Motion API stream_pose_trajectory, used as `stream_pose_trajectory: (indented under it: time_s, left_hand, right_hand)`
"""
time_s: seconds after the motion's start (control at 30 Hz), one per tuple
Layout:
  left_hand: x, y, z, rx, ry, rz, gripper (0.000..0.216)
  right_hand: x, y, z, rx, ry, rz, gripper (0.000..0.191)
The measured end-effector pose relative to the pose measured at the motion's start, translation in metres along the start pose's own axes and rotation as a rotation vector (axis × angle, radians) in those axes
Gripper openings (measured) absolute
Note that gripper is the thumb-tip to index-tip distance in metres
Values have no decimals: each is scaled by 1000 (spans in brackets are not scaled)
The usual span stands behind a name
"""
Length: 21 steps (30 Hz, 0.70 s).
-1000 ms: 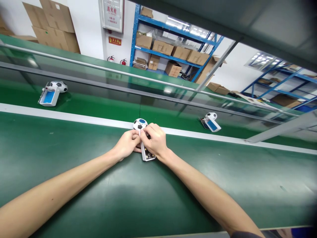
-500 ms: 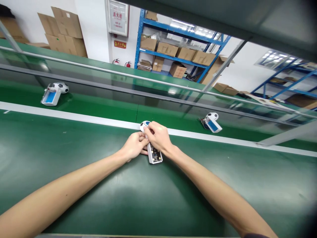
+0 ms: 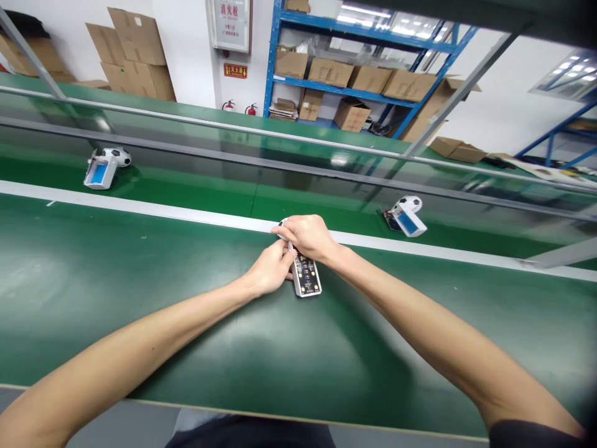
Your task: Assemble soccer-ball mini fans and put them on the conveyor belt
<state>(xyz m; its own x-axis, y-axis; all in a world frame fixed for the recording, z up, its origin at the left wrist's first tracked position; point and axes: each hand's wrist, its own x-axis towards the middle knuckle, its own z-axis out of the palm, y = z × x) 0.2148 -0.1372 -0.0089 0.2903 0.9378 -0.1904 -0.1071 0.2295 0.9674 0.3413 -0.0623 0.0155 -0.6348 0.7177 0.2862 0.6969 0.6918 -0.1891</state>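
Observation:
A white device housing (image 3: 306, 277) with a black circuit board in it is held over the green bench, near the white strip. Its far end carries a soccer-ball-patterned round part, now mostly covered by my right hand. My left hand (image 3: 273, 267) grips the housing's left side, thumb on the edge and fingers partly hidden beneath it. My right hand (image 3: 308, 236) is closed over the ball end, its fingers bent around it. Whether the right fingers hold anything small besides the ball part cannot be seen.
On the green belt beyond the white strip (image 3: 186, 214) lie two similar open units with soccer balls, one at left (image 3: 101, 172) and one at right (image 3: 408, 219). A metal rail (image 3: 233, 132) runs behind them. Farther back stand a blue shelf (image 3: 345, 87) and cardboard boxes (image 3: 140, 78).
My right hand has shifted to cover most of the ball end, which showed a blue patch before. Hands and housing appear slightly right and higher as the view moved.

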Motion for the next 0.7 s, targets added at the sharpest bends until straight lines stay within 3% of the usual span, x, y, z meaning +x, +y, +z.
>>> stream_pose_trajectory:
  time_s: [0.27, 0.47, 0.7]
  left_hand:
    - [5, -6, -1, 112, 27, 20, 14]
    - [3, -13, -5, 213, 102, 125, 23]
    - [0, -13, -5, 185, 8, 107, 27]
  right_hand:
    - [0, 3, 3, -48, 27, 23, 57]
    - [0, 2, 2, -2, 40, 55, 57]
    - [1, 0, 6, 157, 114, 126, 59]
